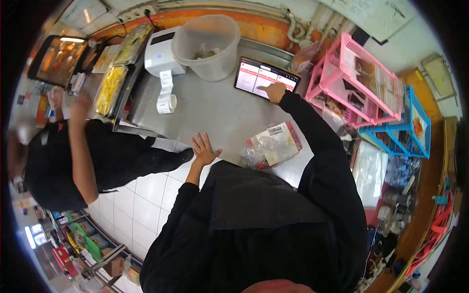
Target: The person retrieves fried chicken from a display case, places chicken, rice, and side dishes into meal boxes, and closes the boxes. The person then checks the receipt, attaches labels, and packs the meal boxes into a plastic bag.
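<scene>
My right hand (pixel 274 92) reaches over the tablet (pixel 266 78), with the index finger stretched out on its lit screen; it holds nothing. The screen shows several white panels with red headings. My left hand (pixel 205 152) rests with spread fingers at the near edge of the metal table (pixel 205 107), and nothing is in it. Between my arms lies a white and red packet (pixel 278 144) partly covered by clear plastic (pixel 259 154).
Behind the table's middle stand a white label printer (pixel 161 51) with a paper roll (pixel 166 103) and a translucent bucket (pixel 207 46). A pink rack (pixel 342 83) and a blue rack (pixel 408 127) are right. A co-worker in black (pixel 73 156) stands left, near a yellow-filled tray (pixel 110 90).
</scene>
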`<move>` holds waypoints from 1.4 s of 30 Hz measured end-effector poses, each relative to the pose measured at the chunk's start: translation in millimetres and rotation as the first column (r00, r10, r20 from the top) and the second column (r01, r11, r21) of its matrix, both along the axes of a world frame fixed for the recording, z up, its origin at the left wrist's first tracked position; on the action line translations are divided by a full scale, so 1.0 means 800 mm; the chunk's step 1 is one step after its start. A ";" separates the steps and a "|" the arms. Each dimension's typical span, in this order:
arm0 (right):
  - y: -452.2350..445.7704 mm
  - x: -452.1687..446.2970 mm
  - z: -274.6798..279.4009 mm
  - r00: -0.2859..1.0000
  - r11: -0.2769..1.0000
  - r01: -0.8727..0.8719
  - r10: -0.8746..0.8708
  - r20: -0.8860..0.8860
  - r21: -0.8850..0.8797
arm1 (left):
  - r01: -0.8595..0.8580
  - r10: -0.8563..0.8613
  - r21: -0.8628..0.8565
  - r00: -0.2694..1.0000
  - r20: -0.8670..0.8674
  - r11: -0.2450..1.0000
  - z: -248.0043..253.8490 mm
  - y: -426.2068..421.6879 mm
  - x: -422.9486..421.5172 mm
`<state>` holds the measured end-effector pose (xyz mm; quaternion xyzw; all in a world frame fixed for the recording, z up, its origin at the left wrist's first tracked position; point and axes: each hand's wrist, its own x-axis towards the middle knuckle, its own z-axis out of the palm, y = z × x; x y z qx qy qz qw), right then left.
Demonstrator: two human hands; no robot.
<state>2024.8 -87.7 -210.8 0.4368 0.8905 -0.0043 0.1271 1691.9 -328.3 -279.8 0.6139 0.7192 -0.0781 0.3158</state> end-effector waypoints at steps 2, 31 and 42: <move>0.003 0.003 -0.001 0.996 0.990 0.056 -0.046 -0.080 0.129 | 0.021 -0.023 0.041 0.999 0.046 0.999 -0.008 -0.003 -0.006; -0.017 -0.060 0.009 0.973 0.982 0.180 -0.169 -0.160 0.060 | 0.174 -0.174 0.001 0.982 0.080 0.985 -0.027 0.006 -0.022; -0.009 -0.069 0.007 0.979 0.979 0.178 -0.165 -0.124 0.102 | 0.145 -0.141 -0.040 0.986 0.094 0.989 -0.014 0.009 -0.018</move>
